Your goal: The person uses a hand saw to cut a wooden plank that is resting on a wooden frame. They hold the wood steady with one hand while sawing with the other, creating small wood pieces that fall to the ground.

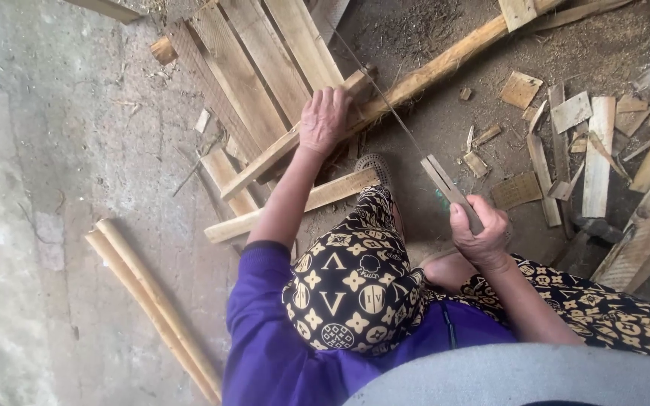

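Observation:
My left hand [323, 119] presses down on a long wooden batten [423, 75] that lies diagonally across a slatted pallet [246, 71]. My right hand [479, 233] grips the wooden handle of a hand saw [445, 184]. Its thin blade [374, 83] runs up and to the left, crossing the batten just right of my left hand. My foot in a grey shoe [375, 164] rests near a second plank [295, 207]. My raised knee in black and tan patterned trousers [347, 278] sits between my arms.
Many short offcuts and boards [596, 150] litter the dirt at the right. Two round pale poles [152, 301] lie on the concrete floor at the lower left. Sawdust covers the ground near the top centre.

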